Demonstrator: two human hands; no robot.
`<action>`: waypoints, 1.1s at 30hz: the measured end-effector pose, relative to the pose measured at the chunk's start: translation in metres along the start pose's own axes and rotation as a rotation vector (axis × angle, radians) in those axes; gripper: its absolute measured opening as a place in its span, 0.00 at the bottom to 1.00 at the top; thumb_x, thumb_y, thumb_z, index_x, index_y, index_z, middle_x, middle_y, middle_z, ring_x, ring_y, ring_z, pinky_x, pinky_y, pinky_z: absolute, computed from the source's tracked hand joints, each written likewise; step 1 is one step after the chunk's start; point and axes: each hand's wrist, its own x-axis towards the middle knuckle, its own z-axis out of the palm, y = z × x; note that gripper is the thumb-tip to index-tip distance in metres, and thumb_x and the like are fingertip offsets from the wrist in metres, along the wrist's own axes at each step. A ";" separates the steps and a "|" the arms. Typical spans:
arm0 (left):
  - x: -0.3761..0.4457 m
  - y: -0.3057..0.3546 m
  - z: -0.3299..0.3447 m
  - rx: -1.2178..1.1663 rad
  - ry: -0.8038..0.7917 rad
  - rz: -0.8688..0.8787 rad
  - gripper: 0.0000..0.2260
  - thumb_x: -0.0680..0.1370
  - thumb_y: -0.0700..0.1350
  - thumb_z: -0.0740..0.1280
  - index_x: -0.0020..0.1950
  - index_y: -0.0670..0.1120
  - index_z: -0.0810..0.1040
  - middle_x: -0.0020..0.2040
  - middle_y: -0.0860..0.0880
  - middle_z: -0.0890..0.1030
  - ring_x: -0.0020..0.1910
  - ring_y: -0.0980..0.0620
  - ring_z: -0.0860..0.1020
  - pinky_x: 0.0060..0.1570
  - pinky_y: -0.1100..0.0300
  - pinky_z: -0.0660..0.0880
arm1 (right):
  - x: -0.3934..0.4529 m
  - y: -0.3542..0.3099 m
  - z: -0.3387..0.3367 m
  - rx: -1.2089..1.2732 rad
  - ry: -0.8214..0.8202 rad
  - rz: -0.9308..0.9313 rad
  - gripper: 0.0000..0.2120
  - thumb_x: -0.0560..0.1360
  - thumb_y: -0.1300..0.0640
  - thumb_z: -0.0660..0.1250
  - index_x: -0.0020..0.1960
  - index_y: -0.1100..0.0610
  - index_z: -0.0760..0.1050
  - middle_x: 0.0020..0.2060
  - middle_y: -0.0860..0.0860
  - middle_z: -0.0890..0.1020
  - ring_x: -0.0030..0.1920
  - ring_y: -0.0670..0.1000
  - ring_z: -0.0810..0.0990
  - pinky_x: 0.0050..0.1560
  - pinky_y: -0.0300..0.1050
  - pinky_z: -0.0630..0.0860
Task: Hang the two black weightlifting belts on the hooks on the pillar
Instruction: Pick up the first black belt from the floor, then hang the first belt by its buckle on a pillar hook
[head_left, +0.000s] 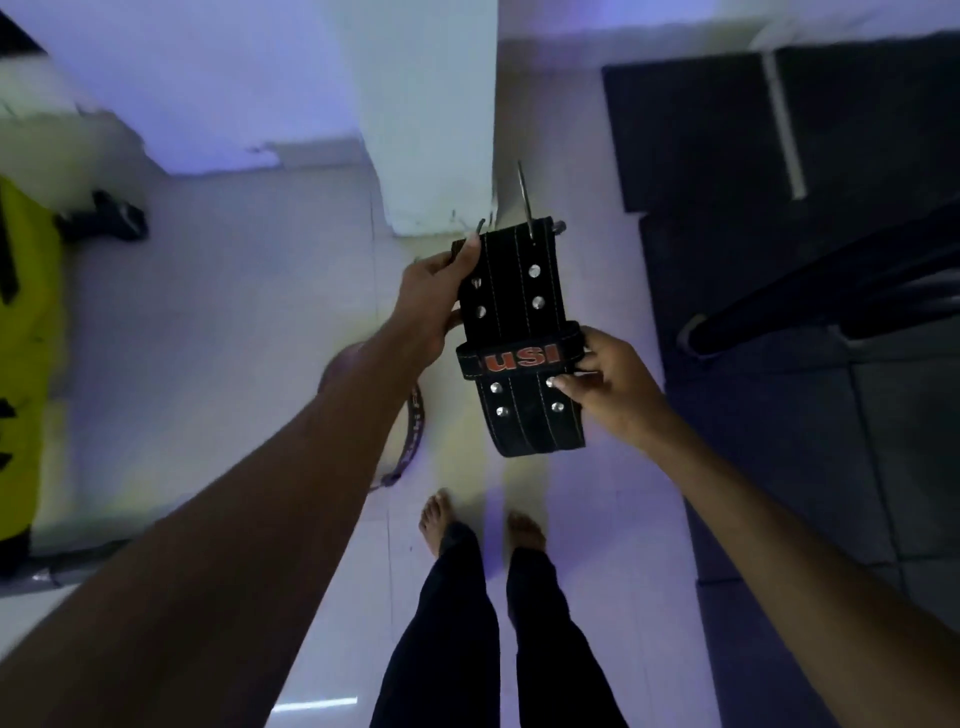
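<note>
From the head view, a black weightlifting belt (519, 338) is held up against the foot-end corner of the white pillar (431, 130), its long axis running away from the person, buckle end farthest. A thin metal hook (524, 197) on the pillar is seen just at the belt's top edge, with a buckle prong seemingly beside it; whether it is already caught cannot be told.

The left hand (431, 306) is closed on the upper left edge, nearest the hook, thumb over the face. The right hand (608, 379) pinches the right edge by the keeper loop, lower down. A second belt (410, 441) appears to hang under the left forearm.
</note>
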 end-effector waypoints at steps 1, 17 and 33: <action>-0.015 0.022 0.002 0.012 -0.025 0.033 0.11 0.83 0.50 0.67 0.55 0.44 0.83 0.48 0.48 0.84 0.43 0.53 0.83 0.35 0.62 0.81 | -0.012 -0.019 -0.013 0.002 0.009 -0.025 0.18 0.74 0.69 0.68 0.59 0.52 0.76 0.45 0.45 0.84 0.50 0.43 0.84 0.55 0.45 0.79; -0.252 0.308 0.011 0.103 -0.075 0.917 0.06 0.83 0.38 0.66 0.58 0.44 0.72 0.42 0.47 0.82 0.35 0.56 0.80 0.34 0.58 0.81 | -0.137 -0.297 -0.127 0.375 0.153 -0.368 0.19 0.77 0.71 0.54 0.63 0.66 0.75 0.54 0.74 0.78 0.50 0.72 0.78 0.61 0.68 0.73; -0.444 0.469 0.008 -0.090 0.042 1.272 0.03 0.80 0.40 0.70 0.50 0.47 0.78 0.42 0.44 0.85 0.39 0.49 0.84 0.41 0.54 0.82 | -0.274 -0.527 -0.159 0.403 0.473 -0.957 0.14 0.80 0.52 0.66 0.62 0.58 0.79 0.54 0.52 0.85 0.58 0.51 0.83 0.61 0.47 0.78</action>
